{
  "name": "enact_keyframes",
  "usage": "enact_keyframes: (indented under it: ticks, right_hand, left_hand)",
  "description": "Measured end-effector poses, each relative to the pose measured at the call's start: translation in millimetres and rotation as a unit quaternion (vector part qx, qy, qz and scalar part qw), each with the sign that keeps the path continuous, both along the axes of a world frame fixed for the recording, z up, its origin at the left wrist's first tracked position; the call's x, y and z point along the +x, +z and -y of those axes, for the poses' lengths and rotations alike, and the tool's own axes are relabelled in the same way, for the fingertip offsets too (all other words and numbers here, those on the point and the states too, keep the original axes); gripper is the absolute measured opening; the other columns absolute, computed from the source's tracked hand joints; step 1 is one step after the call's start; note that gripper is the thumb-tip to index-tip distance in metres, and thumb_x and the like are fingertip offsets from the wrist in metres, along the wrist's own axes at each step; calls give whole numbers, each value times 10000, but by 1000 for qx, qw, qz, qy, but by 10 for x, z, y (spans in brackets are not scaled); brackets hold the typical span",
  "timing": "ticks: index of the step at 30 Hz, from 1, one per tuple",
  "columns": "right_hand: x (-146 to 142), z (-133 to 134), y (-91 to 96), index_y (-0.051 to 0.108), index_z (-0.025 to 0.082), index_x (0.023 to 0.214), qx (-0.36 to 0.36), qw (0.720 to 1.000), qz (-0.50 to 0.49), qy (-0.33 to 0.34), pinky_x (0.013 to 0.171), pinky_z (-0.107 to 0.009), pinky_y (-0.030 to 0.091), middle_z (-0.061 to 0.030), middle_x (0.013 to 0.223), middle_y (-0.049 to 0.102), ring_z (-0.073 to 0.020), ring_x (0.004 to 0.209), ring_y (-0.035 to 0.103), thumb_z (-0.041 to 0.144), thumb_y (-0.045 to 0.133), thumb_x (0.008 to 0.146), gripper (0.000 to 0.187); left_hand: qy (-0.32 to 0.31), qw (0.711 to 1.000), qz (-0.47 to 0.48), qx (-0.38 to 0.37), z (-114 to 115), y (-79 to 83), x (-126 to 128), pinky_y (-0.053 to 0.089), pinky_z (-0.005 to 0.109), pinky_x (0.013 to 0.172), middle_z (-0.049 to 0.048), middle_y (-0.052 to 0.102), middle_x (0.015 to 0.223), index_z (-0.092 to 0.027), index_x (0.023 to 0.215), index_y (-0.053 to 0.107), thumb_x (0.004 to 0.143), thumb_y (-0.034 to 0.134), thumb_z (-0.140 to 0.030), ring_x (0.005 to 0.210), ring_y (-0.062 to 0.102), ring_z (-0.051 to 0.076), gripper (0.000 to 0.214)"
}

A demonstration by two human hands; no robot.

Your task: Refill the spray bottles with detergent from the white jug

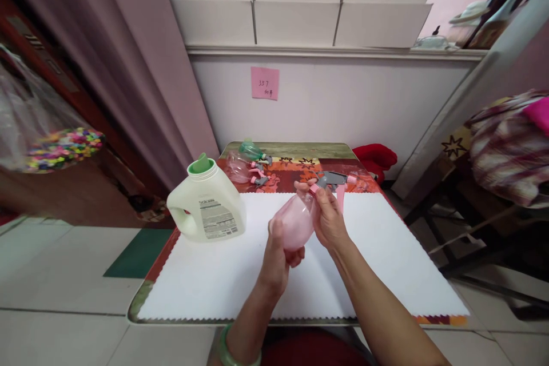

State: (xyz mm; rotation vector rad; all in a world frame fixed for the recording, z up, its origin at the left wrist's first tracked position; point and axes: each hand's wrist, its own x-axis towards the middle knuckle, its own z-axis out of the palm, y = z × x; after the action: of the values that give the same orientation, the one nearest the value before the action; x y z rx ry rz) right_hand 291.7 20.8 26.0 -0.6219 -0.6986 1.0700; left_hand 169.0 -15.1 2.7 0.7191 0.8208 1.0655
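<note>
A pink see-through spray bottle (295, 220) is held tilted above the white mat, its grey and pink trigger head pointing to the right. My left hand (277, 254) is wrapped around the bottle's rounded base. Up at the neck, my right hand (328, 217) has its fingers closed on the pink collar just below the trigger head (332, 178). Cloudy liquid seems to show inside the bottle. To the left stands a large white jug (218, 206) with a green spout, upright on the mat.
Behind the jug lie a green spray bottle (251, 150) and clear pink spray bottles (235, 167) on the patterned table end. A white mat (364, 274) covers most of the table. A pink note (265, 83) is on the wall; a bag of colourful bits (64, 148) hangs left.
</note>
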Motion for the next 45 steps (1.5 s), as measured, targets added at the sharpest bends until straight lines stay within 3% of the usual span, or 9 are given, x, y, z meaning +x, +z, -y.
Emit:
enact_keyframes:
  ticks: [4, 10, 13, 17, 20, 22, 26, 36, 45]
  right_hand:
    - [-9, 12, 49, 693, 252, 979, -45, 998, -25, -37, 1082, -469, 465, -38, 971, 790, -262, 1104, 715, 556, 811, 755, 396]
    - [-104, 64, 77, 671, 237, 1000, -108, 990, -61, -69, 933, -436, 551, -60, 975, 796, -275, 1039, 735, 566, 780, 782, 409]
    - [-171, 98, 76, 653, 242, 994, -127, 986, -79, -70, 866, -424, 575, -60, 988, 790, -269, 980, 747, 569, 748, 813, 386]
    - [-160, 140, 114, 622, 255, 959, -72, 992, -34, -94, 861, -415, 575, -30, 917, 752, -244, 944, 734, 571, 688, 856, 339]
    - [-77, 163, 168, 633, 263, 996, -13, 998, 12, -65, 917, -435, 558, -42, 954, 738, -256, 1025, 712, 575, 684, 855, 346]
    - [-12, 171, 187, 647, 268, 1006, 8, 999, 36, -30, 933, -450, 554, -55, 968, 739, -278, 1075, 699, 594, 700, 835, 372]
    - [97, 152, 147, 677, 268, 1019, 12, 998, 67, 8, 926, -455, 556, -68, 972, 752, -295, 1097, 696, 613, 722, 823, 399]
    - [120, 130, 151, 680, 257, 990, -22, 997, 69, 15, 904, -434, 565, -71, 978, 784, -296, 1054, 717, 661, 746, 785, 457]
    - [139, 195, -23, 574, 313, 1410, -36, 989, 114, 84, 876, -325, 578, -61, 1466, 610, -242, 1150, 683, 553, 810, 771, 722]
  left_hand:
    - [146, 951, -140, 234, 11, -84, 17, 558, 313, 676, 114, 605, 1203, -235, 1334, 437, 756, 804, -543, 871, 665, 204, 751]
    - [305, 643, -371, 597, -147, -363, -102, 488, 612, 1031, 162, 472, 1427, -312, 1320, 440, 712, 864, -180, 1340, 506, 374, 752]
    - [328, 573, -380, 648, -149, -450, -91, 495, 617, 1023, 141, 443, 1478, -359, 1326, 474, 727, 808, -54, 1365, 491, 369, 751]
    - [256, 715, -306, 574, -49, -357, -29, 414, 645, 1107, 199, 350, 1579, -328, 1535, 305, 653, 916, -235, 1431, 425, 419, 1077]
    - [125, 926, -108, 339, 13, -191, -4, 447, 610, 1093, 210, 315, 1626, -280, 1563, 275, 704, 843, -562, 1433, 436, 422, 1068]
    - [-4, 990, 44, 133, 16, -90, -11, 563, 545, 944, 213, 454, 1546, -235, 1504, 398, 797, 637, -748, 1321, 559, 406, 905]
    - [-139, 978, 146, -51, -16, 7, -36, 569, 329, 591, 196, 680, 1252, -181, 1344, 588, 747, 685, -760, 939, 716, 316, 837]
    - [48, 990, 54, 124, 49, -149, 112, 602, 374, 730, 125, 587, 1355, -241, 1295, 528, 622, 914, -397, 1039, 645, 281, 791]
    - [-22, 978, 201, -50, -54, -160, 87, 553, 302, 552, 171, 726, 1058, -134, 1262, 622, 790, 686, -660, 792, 706, 251, 710]
